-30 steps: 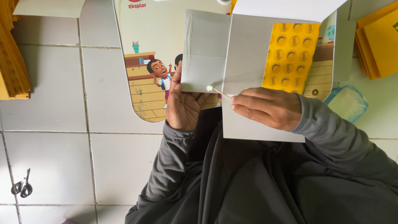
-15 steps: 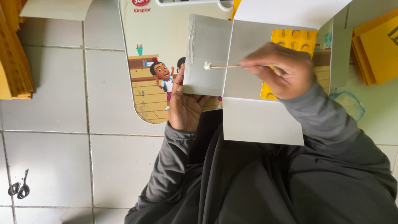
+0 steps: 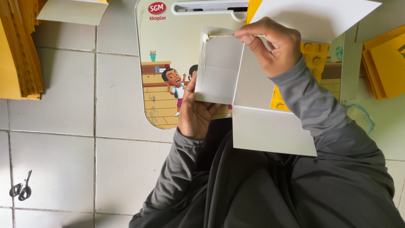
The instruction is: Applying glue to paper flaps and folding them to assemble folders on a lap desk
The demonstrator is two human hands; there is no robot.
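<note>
Right hand (image 3: 270,44) pinches thin stick (image 3: 221,36) closed-fingered, long axis left-right, tip pointing left onto far edge of white card flap (image 3: 219,69), left hand (image 3: 196,114) gripping flap's near edge.

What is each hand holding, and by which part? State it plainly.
The left hand holds the unfolded white cardboard sheet by the lower edge of its side flap. The right hand pinches a thin stick by one end, its other tip at the flap's top corner.

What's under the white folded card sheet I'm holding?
Under the white card sheet lies a picture board with a cartoon print, resting on the tiled floor. A yellow printed piece shows past its right edge. The board's middle and the rest of the yellow piece are covered.
</note>
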